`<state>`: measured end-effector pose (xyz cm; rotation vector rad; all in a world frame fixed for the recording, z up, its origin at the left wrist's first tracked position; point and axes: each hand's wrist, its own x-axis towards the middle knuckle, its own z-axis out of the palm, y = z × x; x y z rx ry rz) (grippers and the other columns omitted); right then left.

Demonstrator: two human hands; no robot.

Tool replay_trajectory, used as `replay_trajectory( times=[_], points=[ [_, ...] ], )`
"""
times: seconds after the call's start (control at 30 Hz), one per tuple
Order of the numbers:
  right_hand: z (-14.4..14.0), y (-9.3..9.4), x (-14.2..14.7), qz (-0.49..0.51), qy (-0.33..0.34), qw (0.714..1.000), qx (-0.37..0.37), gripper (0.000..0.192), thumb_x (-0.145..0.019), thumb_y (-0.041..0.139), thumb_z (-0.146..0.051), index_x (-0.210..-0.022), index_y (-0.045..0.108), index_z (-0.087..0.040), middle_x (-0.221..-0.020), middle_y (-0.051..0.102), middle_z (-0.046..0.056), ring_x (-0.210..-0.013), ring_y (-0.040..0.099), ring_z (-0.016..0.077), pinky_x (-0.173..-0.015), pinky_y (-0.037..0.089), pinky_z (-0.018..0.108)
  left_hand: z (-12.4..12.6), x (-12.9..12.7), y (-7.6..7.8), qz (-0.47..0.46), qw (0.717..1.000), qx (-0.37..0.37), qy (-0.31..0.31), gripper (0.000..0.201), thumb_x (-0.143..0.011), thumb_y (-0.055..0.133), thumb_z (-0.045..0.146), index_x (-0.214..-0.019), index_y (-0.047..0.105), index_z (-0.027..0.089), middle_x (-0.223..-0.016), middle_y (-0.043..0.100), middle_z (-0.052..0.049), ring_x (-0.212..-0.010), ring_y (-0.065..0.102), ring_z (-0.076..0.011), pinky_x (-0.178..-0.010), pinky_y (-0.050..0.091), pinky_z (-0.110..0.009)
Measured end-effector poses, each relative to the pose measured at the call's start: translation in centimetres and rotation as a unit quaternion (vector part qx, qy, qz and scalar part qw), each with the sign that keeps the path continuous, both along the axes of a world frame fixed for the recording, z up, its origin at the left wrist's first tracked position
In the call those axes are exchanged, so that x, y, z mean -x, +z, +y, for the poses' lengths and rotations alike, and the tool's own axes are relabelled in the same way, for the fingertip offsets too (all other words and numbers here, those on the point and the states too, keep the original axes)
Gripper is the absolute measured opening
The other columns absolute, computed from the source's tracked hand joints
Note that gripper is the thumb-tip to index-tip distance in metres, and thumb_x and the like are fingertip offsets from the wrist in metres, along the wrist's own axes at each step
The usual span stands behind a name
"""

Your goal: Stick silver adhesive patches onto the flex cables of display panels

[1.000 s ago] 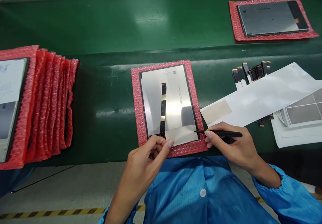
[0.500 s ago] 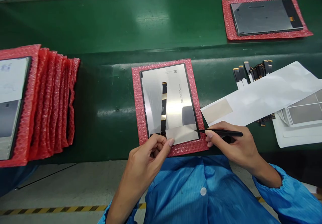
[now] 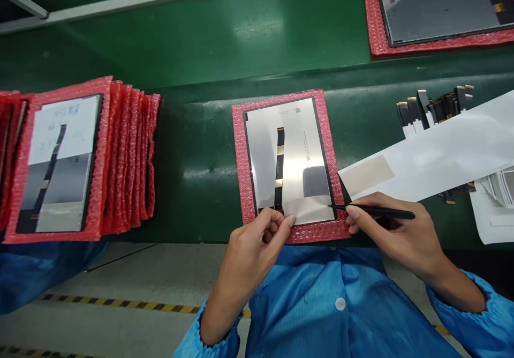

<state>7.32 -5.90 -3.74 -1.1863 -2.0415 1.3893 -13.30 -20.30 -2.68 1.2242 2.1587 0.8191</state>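
A display panel [image 3: 261,154] lies back side up on a pink bubble-wrap sheet [image 3: 331,141] in front of me. A black flex cable [image 3: 280,162] runs along its silvery back. Across the panel's near edge rests a pale grey adhesive strip [image 3: 307,211]. My left hand [image 3: 257,245] pinches the strip's left end between thumb and forefinger. In my right hand [image 3: 401,235] are black tweezers [image 3: 381,210], held closed in the fingers, their tips at the strip's right end.
At left, several red bubble-wrap bags [image 3: 128,154] stand stacked behind another panel [image 3: 60,181] with a cable. Far right lies a further panel [image 3: 441,12] on bubble wrap. White backing paper [image 3: 441,154] partly covers a pile of flex cables [image 3: 445,103].
The view has shifted left, so the scene sits further right and more of the left-hand stack shows. Both hands keep nearly the same place on the strip.
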Motion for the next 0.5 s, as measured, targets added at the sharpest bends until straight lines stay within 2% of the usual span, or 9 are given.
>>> replay_trajectory(
  times=[0.5],
  points=[
    [0.13, 0.01, -0.12, -0.02, 0.008, 1.0, -0.009, 0.007, -0.083, 0.07, -0.044, -0.088, 0.075, -0.046, -0.069, 0.08, -0.007, -0.057, 0.079, 0.0248, -0.048, 0.068, 0.034, -0.14, -0.04, -0.07, 0.017, 1.0, 0.005, -0.012, 0.025, -0.09, 0.059, 0.043, -0.074, 0.058, 0.023, -0.059, 0.057, 0.01, -0.045, 0.049, -0.0036, -0.042, 0.039, -0.013]
  ],
)
